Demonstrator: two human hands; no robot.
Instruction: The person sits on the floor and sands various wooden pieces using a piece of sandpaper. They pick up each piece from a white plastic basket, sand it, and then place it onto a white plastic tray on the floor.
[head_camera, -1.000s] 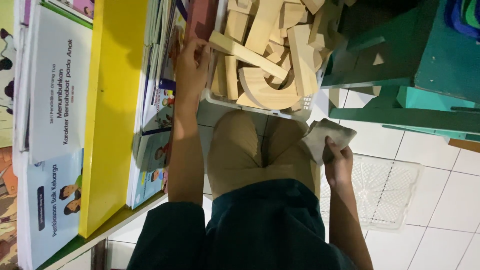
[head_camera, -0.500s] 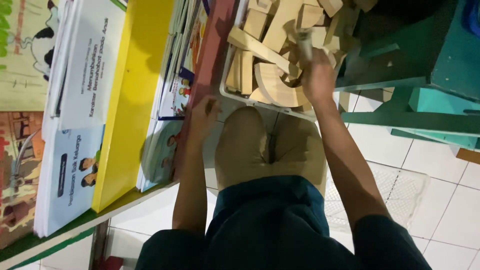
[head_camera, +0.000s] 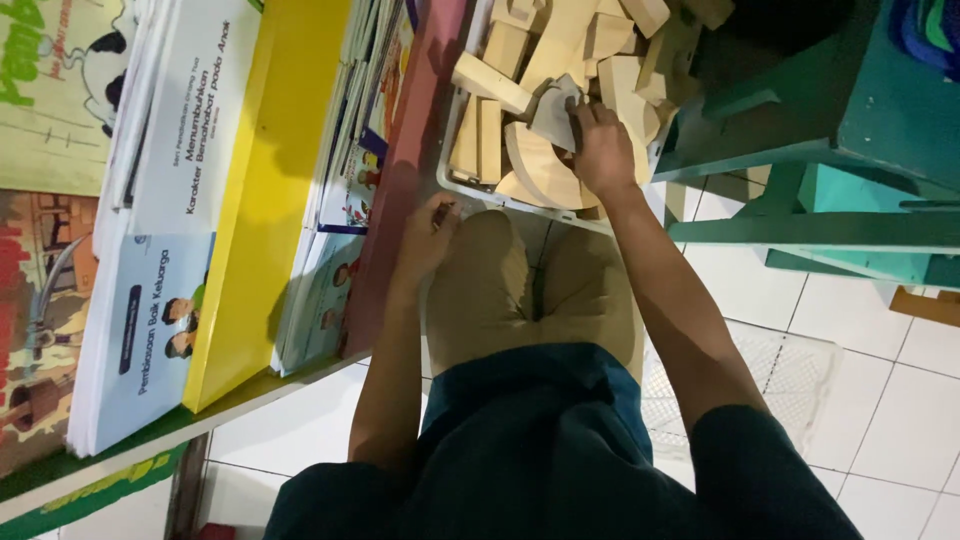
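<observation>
Pale wood fills the top centre of the frame: a white tray heaped with wooden blocks — bars, slabs and one curved arch piece lying along the tray's lower rim. Your right hand is down in that heap, fingers curled around a small grey cloth and pressing it against the blocks just above the arch. The cloth sits bunched between your fingertips and the wood, near the middle of the tray.

Your left hand rests lower, at centre-left, beside your knee and against the edge of the reddish shelf board. Its fingers are drawn together around something small and dark; what it is cannot be told from here.

As for progress, judge it cautiously. The wiping looks to be under way rather than finished: the cloth is on one spot only, and most of the pile at the upper edge lies untouched by your hand at this moment. No block has been set outside the tray that the view shows, so the whole heap is likely left to go through.

To the left stand the yellow board and stacked picture books; a green stool stands at upper right on the white tiled floor.
</observation>
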